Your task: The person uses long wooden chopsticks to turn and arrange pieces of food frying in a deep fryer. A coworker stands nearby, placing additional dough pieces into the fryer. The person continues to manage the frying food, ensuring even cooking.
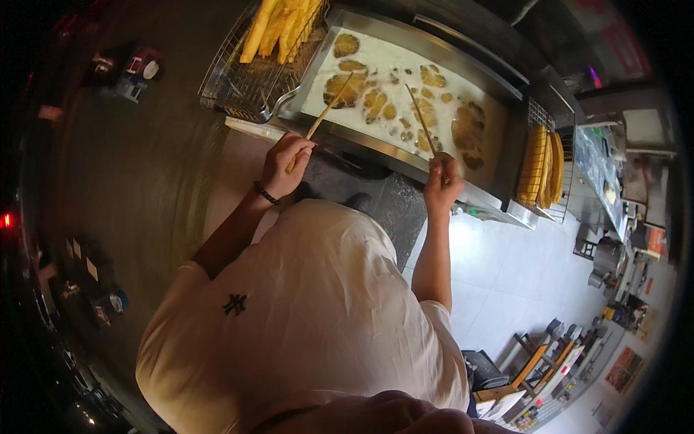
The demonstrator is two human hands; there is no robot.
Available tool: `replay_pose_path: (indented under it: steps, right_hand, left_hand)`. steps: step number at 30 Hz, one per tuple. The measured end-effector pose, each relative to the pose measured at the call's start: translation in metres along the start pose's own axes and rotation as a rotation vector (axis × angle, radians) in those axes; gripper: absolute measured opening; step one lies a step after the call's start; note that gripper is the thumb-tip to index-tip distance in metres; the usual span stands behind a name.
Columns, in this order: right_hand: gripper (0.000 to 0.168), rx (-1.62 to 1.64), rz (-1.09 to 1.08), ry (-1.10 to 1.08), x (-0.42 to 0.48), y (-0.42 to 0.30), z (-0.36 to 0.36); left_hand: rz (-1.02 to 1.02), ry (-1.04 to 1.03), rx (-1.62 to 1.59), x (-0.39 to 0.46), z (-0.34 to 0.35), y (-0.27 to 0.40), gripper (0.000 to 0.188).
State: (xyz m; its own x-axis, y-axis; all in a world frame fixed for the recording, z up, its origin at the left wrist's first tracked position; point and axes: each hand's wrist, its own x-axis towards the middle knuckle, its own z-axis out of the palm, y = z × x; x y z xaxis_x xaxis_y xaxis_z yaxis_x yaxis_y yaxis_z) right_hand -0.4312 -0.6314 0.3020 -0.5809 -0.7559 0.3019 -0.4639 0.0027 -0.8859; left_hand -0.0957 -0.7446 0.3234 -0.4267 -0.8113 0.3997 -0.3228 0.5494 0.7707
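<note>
My left hand [285,164] grips a long wooden stick [329,106], whose tip reaches over the left part of a rectangular metal fryer [362,142]. In my right hand [443,183] is another long stick [421,118], slanting up and left over the middle of the fryer. Pale foam [387,49] covers much of the frying oil [465,127], broken by brownish patches. Whether food lies under the foam or the stick tips touch anything, I cannot tell. Both hands are at the fryer's near edge.
A wire basket [230,70] left of the fryer holds several golden fried dough sticks [282,27]. At its right end, a wire rack [566,163] holds more fried dough sticks [534,168]. A metal-topped counter [599,163] stands farther right. Shelving [542,361] is at the lower right.
</note>
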Motion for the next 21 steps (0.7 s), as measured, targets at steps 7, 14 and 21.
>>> replay_pose_path:
  steps: [7, 14, 21]
  right_hand:
    - [0.018, -0.013, -0.063, -0.162, 0.008, 0.005, 0.033]
    - [0.016, -0.024, -0.030, -0.197, 0.006, 0.023, 0.062]
    - [0.013, -0.037, 0.015, -0.229, -0.004, 0.015, 0.076]
  left_hand:
    - [-0.087, 0.034, 0.045, -0.011, 0.000, -0.010, 0.013]
    - [-0.102, 0.068, 0.108, -0.013, 0.003, -0.035, 0.013]
    - [-0.114, 0.041, 0.116, -0.006, 0.007, -0.058, 0.011]
